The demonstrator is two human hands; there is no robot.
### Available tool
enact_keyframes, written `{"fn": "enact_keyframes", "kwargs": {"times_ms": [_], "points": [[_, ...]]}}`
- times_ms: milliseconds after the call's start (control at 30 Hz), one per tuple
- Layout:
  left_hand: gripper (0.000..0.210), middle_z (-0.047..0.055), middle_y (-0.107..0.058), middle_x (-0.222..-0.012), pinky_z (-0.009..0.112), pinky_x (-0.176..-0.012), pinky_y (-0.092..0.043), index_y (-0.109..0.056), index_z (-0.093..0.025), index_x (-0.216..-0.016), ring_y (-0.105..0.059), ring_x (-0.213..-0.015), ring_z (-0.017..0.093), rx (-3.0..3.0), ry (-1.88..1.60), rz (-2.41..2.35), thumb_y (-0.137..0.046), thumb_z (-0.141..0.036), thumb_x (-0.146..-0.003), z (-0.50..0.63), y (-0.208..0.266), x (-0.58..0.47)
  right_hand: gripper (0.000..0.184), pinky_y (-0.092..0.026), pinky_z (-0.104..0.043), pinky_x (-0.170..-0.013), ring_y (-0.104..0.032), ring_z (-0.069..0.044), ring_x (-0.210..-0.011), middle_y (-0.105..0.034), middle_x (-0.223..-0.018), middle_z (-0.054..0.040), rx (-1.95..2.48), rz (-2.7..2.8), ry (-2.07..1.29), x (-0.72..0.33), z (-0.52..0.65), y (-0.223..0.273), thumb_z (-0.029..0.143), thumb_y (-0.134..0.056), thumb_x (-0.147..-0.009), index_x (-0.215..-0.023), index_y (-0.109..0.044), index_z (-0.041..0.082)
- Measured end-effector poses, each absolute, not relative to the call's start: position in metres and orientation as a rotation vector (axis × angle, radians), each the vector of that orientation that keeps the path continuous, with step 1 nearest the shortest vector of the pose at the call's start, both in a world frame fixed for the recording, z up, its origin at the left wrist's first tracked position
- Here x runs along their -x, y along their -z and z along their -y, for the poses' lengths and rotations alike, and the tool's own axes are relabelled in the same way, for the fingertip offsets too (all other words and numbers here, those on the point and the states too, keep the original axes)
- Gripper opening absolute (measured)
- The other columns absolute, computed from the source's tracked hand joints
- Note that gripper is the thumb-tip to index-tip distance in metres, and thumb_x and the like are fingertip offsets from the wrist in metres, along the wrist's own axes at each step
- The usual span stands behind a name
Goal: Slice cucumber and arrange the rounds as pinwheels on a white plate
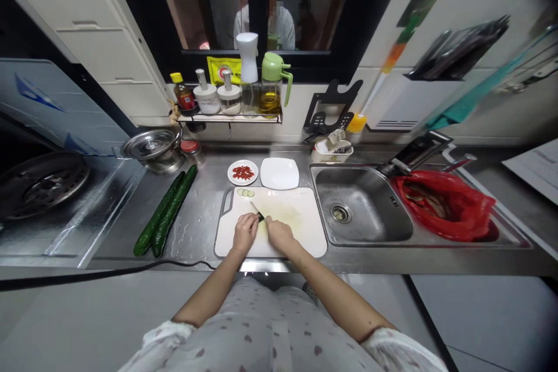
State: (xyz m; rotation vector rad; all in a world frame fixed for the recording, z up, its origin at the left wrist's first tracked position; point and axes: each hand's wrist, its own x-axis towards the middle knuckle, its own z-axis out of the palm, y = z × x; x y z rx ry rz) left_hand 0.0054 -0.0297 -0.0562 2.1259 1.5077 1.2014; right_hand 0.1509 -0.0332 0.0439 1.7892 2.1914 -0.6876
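Observation:
My right hand (279,235) is closed round the handle of a small knife (255,207), whose blade points up and left over the white cutting board (300,238). Beside it, my left hand (246,232) has its fingers closed on a short dark green piece of cucumber (261,217), mostly hidden by the fingers and the knife. A few thin cucumber slices (246,192) lie in a row at the board's upper left. Behind the board stand a small plate (231,174) with chopped red pieces (243,172) and a square white plate (279,173).
Two long cucumbers (174,209) lie left of the board, near a lidded steel pot (154,148) and a red-lidded jar (192,152). To the right is the sink (366,232), with a red plastic bag (466,209) beyond. A seasoning shelf (235,118) hangs behind.

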Motion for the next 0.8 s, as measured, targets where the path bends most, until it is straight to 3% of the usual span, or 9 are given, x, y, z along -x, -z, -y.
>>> {"fn": "enact_keyframes", "kwargs": {"times_ms": [800], "points": [[0.021, 0.006, -0.067, -0.097, 0.035, -0.086, -0.048, -0.067, -0.021, -0.100, -0.060, -0.093, 0.018, -2.082, -1.191, -1.531, -0.047, -0.024, -0.091, 0.031, 0.051, -0.005, 0.030, -0.036, -0.026, -0.066, -0.063, -0.021, -0.086, -0.067, -0.096, -0.0121, -1.864, -2.207, 0.731, -0.190, 0.041, -0.044, 0.019, -0.037, -0.090, -0.117, -0.049, 0.015]]}}
